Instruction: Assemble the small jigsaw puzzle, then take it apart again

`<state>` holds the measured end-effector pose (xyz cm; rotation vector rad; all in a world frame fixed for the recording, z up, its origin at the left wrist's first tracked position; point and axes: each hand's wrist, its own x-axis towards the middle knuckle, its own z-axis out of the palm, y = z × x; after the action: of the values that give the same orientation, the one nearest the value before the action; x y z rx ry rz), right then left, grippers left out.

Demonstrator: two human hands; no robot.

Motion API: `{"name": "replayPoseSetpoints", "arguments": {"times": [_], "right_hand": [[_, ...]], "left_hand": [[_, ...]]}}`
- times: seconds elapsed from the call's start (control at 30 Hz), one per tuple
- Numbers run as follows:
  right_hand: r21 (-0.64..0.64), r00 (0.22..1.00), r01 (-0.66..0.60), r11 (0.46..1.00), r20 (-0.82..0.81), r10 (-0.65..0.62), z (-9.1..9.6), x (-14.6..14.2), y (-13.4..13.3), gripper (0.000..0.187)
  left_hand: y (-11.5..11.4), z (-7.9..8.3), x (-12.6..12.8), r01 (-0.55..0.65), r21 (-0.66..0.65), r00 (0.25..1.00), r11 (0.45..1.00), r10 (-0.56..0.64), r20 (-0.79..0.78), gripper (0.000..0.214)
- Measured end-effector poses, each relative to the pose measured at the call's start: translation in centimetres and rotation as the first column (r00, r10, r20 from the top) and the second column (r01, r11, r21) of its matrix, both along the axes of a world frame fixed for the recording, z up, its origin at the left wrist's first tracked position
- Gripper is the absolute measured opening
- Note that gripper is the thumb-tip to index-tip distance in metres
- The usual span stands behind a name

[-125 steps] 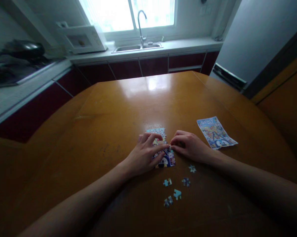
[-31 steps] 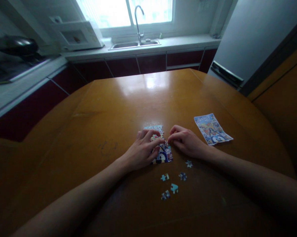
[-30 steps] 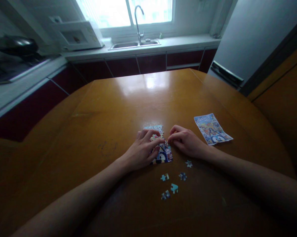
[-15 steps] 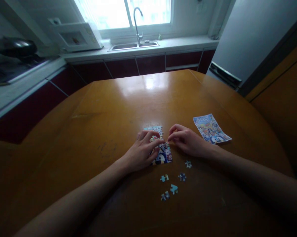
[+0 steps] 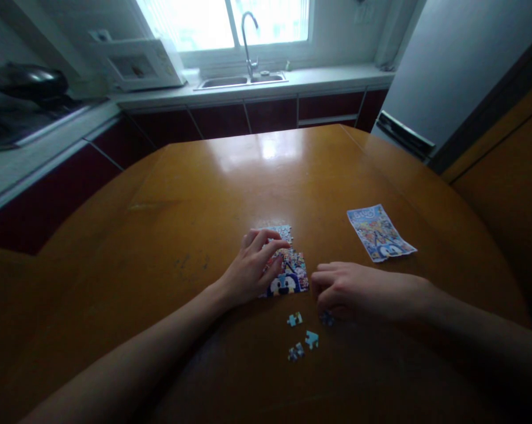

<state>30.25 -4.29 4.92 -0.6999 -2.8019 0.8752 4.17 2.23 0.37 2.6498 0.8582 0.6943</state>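
Observation:
A partly joined jigsaw puzzle (image 5: pixel 284 285) lies flat on the table, with a blue cartoon dog face along its near edge. My left hand (image 5: pixel 257 262) rests over the puzzle's left side, fingers apart and bent, holding nothing. To the right of the puzzle, my right hand (image 5: pixel 349 288) is low over the table with its fingers curled down and close together. Whatever those fingertips hold is hidden. Under its near edge a dark puzzle piece (image 5: pixel 327 318) partly shows. Nearer me lie a light-blue piece (image 5: pixel 294 319), another light-blue piece (image 5: pixel 311 340) and a dark patterned piece (image 5: pixel 296 352).
A printed picture sheet (image 5: pixel 380 232) lies on the wooden table (image 5: pixel 212 194) to the right. Beyond the table are a counter with a sink (image 5: pixel 224 82) and tap (image 5: pixel 248 47), a microwave (image 5: pixel 137 65), a wok (image 5: pixel 31 82) on the stove and a fridge (image 5: pixel 460 65).
My right hand has moved from the puzzle's right edge toward me, over the loose pieces, and now covers one of them. My left hand has shifted slightly left, uncovering more of the dog face.

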Motion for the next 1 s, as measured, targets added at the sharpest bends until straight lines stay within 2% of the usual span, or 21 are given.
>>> {"name": "replayPoseSetpoints", "arguments": {"times": [0.2,0.33,0.43,0.5,0.57,0.67,0.8,1.0], "right_hand": [[-0.015,1.000,0.004,1.000,-0.006,-0.004,-0.2,0.1,0.2,0.012],[-0.047,0.998,0.013,0.999,-0.067,-0.016,-0.3,-0.1,0.4,0.009],[-0.075,0.976,0.106,0.992,-0.181,-0.118,-1.0,-0.2,1.1,0.009],[-0.081,0.921,0.251,0.965,-0.288,-0.264,-1.9,-0.4,1.8,0.009],[-0.085,0.827,0.410,0.908,-0.385,-0.409,-3.0,-0.7,2.7,0.010],[-0.083,0.719,0.563,0.822,-0.441,-0.537,-4.6,-1.3,3.8,0.011],[-0.102,0.689,0.625,0.774,-0.393,-0.609,-5.6,-1.9,4.4,0.009],[-0.098,0.682,0.642,0.761,-0.382,-0.624,-5.7,-2.0,4.3,0.008]], "left_hand": [[0.1,-0.1,0.1,-0.008,0.011,1.000,1.000,0.008,0.004,0.022],[0.0,-0.1,0.1,-0.009,0.014,1.000,1.000,0.009,-0.004,0.022],[0.0,-0.1,0.1,-0.013,0.015,1.000,1.000,0.014,-0.016,0.021],[0.0,-0.1,0.1,-0.010,0.011,0.999,1.000,0.010,-0.030,0.021],[0.1,-0.2,0.1,-0.005,0.007,0.999,1.000,0.005,-0.044,0.021],[0.1,-0.2,0.2,-0.010,0.006,0.998,1.000,0.010,-0.063,0.022],[0.1,-0.3,0.2,-0.010,0.011,0.997,1.000,0.011,-0.080,0.024],[0.1,-0.5,0.1,0.034,0.039,0.995,0.999,-0.030,-0.094,0.025]]}}
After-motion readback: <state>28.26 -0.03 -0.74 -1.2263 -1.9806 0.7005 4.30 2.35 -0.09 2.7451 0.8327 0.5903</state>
